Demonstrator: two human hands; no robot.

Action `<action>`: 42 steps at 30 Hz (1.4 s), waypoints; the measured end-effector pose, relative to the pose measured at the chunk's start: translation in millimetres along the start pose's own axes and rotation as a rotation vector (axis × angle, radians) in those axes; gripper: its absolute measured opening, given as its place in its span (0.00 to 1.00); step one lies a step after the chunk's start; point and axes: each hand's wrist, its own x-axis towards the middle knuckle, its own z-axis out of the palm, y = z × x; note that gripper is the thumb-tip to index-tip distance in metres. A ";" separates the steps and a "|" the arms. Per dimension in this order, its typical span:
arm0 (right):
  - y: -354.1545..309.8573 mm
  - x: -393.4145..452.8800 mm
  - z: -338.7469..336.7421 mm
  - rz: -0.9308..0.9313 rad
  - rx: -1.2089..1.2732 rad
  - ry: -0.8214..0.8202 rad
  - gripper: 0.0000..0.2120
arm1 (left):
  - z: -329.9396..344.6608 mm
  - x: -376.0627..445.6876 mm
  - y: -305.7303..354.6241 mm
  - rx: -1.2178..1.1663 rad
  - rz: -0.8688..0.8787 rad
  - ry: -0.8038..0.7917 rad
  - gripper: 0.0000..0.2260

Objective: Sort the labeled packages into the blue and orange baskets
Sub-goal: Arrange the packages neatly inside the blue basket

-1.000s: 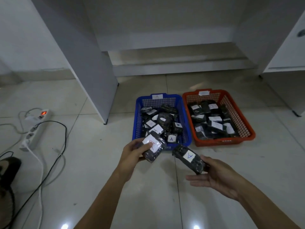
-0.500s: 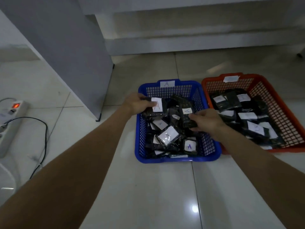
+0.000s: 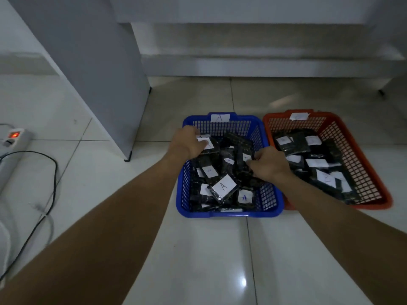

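Mid-frame, left hand and right hand each pinch a package over the A-tagged blue basket, apparently for release.

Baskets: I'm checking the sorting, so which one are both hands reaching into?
The blue basket, on the left with an "A" tag on its far rim. The left hand and right hand are over it; the orange basket is untouched.

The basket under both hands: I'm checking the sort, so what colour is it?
Blue, a mesh-walled blue basket with an "A" tag, seen in the head view.
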 end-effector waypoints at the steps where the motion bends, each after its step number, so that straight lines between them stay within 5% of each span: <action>1: -3.5 -7.3 -6.8 -0.021 -0.037 0.007 0.10 | -3.6 -7.3 2.0 -0.011 0.009 -0.010 0.24; 9: -49.4 -109.0 -84.0 -0.129 -0.245 -0.057 0.19 | -74.8 -119.9 13.6 -0.037 0.121 -0.079 0.19; 16: -74.3 -220.8 -134.7 -0.244 -0.388 -0.030 0.24 | -130.3 -248.0 34.2 -0.045 0.164 -0.029 0.26; 24: -86.1 -301.8 -193.1 -0.327 -0.599 -0.068 0.12 | -163.2 -322.4 60.1 -0.093 0.158 -0.023 0.21; 27: -87.9 -312.6 -209.0 -0.353 -0.614 -0.065 0.15 | -163.8 -323.9 70.2 -0.109 0.172 -0.005 0.21; 34: -74.3 -247.3 -206.7 -0.345 -0.555 -0.099 0.13 | -136.0 -279.7 76.2 -0.079 0.161 -0.023 0.22; 42: -48.3 -40.6 -99.2 -0.449 -0.398 -0.142 0.11 | -63.6 -122.1 27.0 -0.146 0.129 0.009 0.16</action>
